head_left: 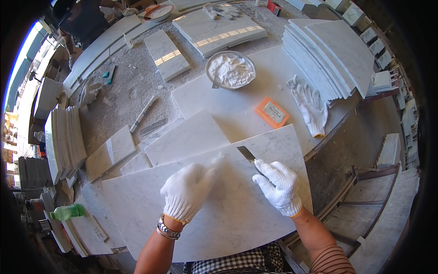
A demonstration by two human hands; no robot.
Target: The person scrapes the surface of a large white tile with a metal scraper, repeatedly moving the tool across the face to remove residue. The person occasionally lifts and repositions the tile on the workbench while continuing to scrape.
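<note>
A large white marble slab with faint grey veins lies in front of me. My right hand, in a white knit glove, is closed on a putty knife whose dark flat blade points up and left over the slab. My left hand, gloved too, is over the slab's left half. Its fingers are smeared by motion, and whether they hold anything is hidden. Beyond the slab stands a bowl of white paste with a small blade at its rim. An orange box lies between the bowl and my right hand.
A spare white glove lies right of the orange box. Stacked marble slabs stand at right and left. Smaller marble pieces lie beyond my slab. A green bottle lies at lower left. Another person works at far left.
</note>
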